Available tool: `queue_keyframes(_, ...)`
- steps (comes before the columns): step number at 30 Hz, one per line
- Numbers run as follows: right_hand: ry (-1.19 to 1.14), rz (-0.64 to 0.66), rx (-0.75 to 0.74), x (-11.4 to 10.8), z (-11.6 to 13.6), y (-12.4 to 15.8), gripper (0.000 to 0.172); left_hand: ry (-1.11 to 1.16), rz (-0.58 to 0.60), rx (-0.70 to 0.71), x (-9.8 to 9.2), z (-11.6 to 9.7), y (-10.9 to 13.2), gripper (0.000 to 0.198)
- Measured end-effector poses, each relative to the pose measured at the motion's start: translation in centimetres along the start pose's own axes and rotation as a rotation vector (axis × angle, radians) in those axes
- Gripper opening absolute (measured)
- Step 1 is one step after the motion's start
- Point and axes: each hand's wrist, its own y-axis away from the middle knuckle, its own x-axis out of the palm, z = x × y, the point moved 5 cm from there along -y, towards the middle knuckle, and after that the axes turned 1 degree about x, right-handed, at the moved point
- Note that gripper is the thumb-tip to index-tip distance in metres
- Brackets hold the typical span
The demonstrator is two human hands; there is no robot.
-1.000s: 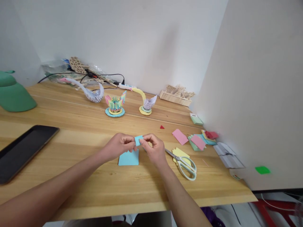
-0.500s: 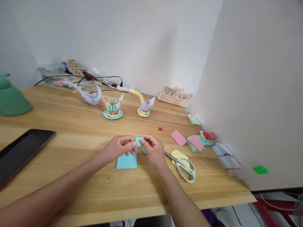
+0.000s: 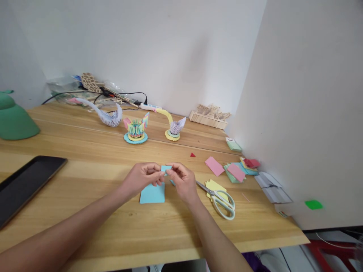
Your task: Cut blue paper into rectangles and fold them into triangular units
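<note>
My left hand [image 3: 141, 176] and my right hand [image 3: 183, 180] meet above the middle of the wooden table [image 3: 93, 158]. Both pinch one small blue paper piece [image 3: 165, 168] between fingertips, the other fingers curled. Under the hands a larger blue paper sheet [image 3: 152, 193] lies flat on the table. Another blue scrap [image 3: 172, 182] peeks out below my right hand.
Scissors [image 3: 222, 200] lie on yellow paper [image 3: 211, 185] to the right. Pink, green and red sheets [image 3: 236, 169] are stacked near the right wall. Origami swans [image 3: 110, 116] [image 3: 174, 128] and a colourful paper basket [image 3: 136, 130] stand behind. A dark tablet [image 3: 25, 183] lies left, a green object [image 3: 14, 121] beyond.
The hands stay together on the small blue piece, which now shows less between the fingers. The view has shifted slightly.
</note>
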Motion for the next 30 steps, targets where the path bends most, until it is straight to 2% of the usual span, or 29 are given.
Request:
queue_keyframes(11, -0.017, -0.011, -0.007, 0.07, 0.22, -0.03, 0.012, 0.048, -0.036, 0.021, -0.2, 0.01, -0.09, 0.019)
queue_keyframes(16, -0.038, 0.003, -0.019, 0.04, 0.11, -0.03, 0.016, 0.034, -0.055, 0.023, -0.3, 0.05, -0.01, 0.019)
queue_keyframes(23, 0.04, -0.027, -0.025, -0.37, 0.23, 0.08, 0.014, -0.002, -0.05, 0.022, -0.19, -0.21, 0.12, 0.019)
queue_keyframes(30, -0.023, -0.053, -0.003, -0.35, -0.01, 0.13, 0.014, -0.004, 0.052, 0.066, 0.53, 0.18, -0.01, 0.019)
